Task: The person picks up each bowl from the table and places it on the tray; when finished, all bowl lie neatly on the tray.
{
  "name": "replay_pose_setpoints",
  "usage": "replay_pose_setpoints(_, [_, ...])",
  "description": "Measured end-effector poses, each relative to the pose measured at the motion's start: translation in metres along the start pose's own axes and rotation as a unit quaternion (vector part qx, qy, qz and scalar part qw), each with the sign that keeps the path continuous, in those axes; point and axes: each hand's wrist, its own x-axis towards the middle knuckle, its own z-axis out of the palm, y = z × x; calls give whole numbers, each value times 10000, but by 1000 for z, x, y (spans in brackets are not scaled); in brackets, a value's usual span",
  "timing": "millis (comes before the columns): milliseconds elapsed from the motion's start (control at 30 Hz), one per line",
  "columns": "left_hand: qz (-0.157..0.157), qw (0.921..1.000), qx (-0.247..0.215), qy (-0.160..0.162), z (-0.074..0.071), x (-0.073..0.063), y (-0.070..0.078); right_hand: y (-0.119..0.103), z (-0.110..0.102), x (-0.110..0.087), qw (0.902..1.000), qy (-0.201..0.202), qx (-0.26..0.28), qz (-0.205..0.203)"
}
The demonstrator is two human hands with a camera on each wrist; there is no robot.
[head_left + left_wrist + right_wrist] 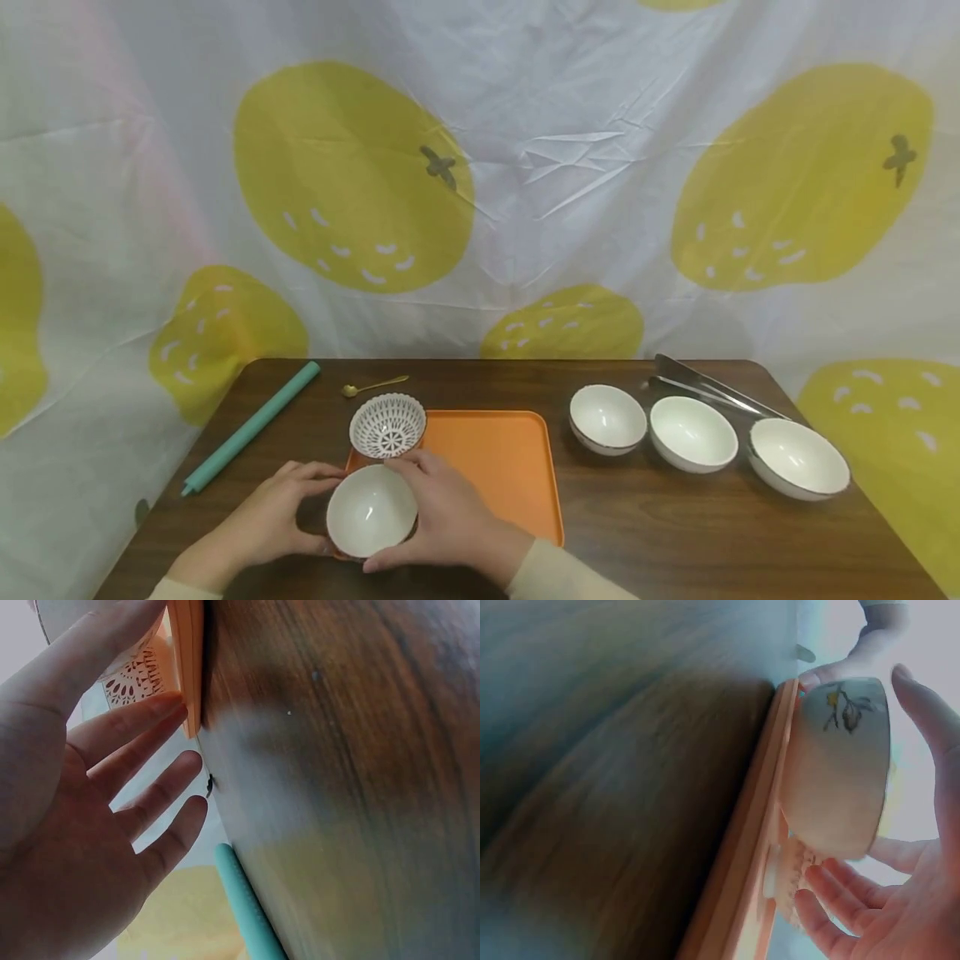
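Observation:
A white bowl (371, 511) with a floral sprig on its outer wall sits at the near left corner of an orange tray (495, 467). My left hand (273, 512) is at the bowl's left, fingers extended, with fingertips at the tray's edge in the left wrist view. On the other side my right hand (453, 512) spans the bowl, thumb near the front of the rim and index finger near the back. In the right wrist view its thumb stands off the bowl wall and its fingers are loosely spread. Behind the bowl sits a black-and-white patterned bowl (387, 425).
Three white bowls, the left (607, 419), middle (693, 433) and right (798, 458), line the table's right side. Behind them lie long metal utensils (708, 387). A teal roll (251, 429) lies at the left, and a small gold spoon (375, 386) at the back.

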Motion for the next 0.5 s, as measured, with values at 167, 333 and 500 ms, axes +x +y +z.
replay_pose_setpoints(167, [-56, 10000, 17, 1, 1, 1, 1, 17, -21, -11, 9991, -252, 277, 183])
replay_pose_setpoints(333, [-72, 9999, -3, -116, 3, 1, 1, 47, -49, -32, 9992, 27, 398, 99])
replay_pose_setpoints(500, [-132, 9997, 29, -218, 1, 2, 0, 76, -74, -55, 9975, 532, 277, 382])
